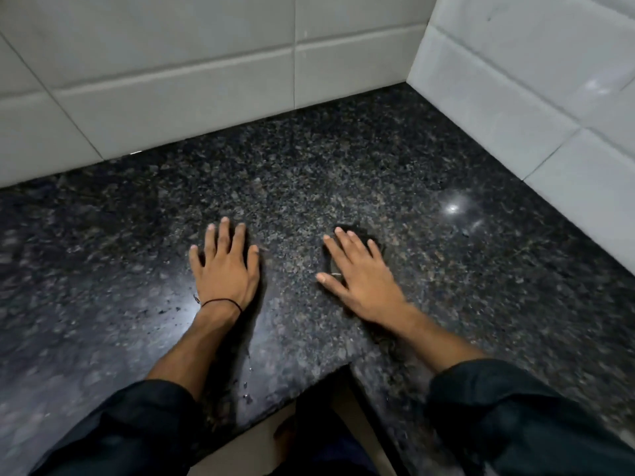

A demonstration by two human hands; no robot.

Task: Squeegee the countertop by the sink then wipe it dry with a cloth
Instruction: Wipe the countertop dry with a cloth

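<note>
Fingers of both hands are spread and lie flat, palms down, on the countertop. It is polished, speckled black stone forming an L: one leg runs left along the back wall and the other comes toward the viewer along the right wall, with an inner notch in its front edge. The left hand points straight at the back tiles, which are pale and glossy. The right hand angles up and left, covering a dark patch, perhaps a cloth, too hidden to tell its direction. A black thread circles the left wrist, and the dark sleeves are pushed up.
</note>
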